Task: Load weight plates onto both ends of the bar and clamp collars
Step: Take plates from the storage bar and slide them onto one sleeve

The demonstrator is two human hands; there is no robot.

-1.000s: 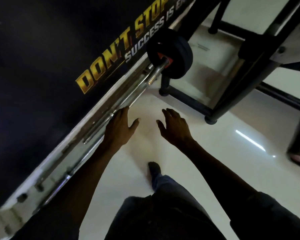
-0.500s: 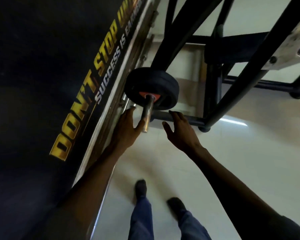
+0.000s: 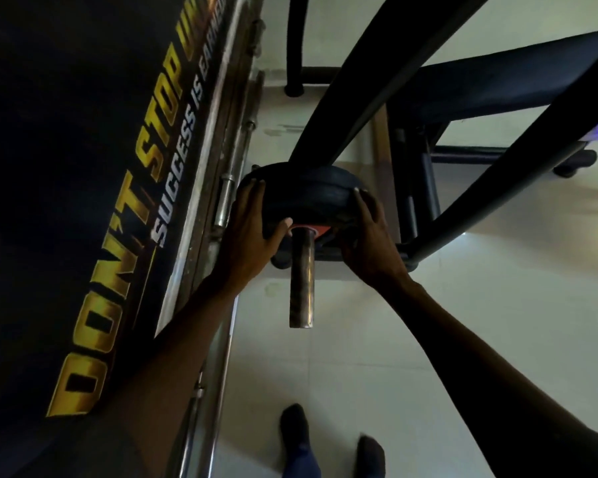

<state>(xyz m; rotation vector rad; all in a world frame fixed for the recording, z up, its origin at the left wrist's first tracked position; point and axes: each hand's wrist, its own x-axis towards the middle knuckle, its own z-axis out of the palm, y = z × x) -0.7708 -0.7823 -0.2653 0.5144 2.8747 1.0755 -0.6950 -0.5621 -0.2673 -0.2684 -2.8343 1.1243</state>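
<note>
A black weight plate [image 3: 304, 191] with a red hub sits on the steel bar sleeve [image 3: 301, 277], whose bare end points toward me. My left hand [image 3: 249, 229] grips the plate's left rim, fingers wrapped over the edge. My right hand [image 3: 366, 236] holds the right rim the same way. I see no collar on the sleeve. The rest of the bar is hidden behind the plate and the black rack upright [image 3: 366, 81].
A dark wall banner [image 3: 125, 236] with yellow lettering runs along the left, with spare steel bars [image 3: 227, 198] lying at its foot. A black bench and rack frame [image 3: 480, 98] stands ahead and to the right. My feet [image 3: 294, 429] are on pale floor tiles.
Both hands moved forward from open in the air beside the sleeve and closed on the plate's two sides. The view came closer to the bar end.
</note>
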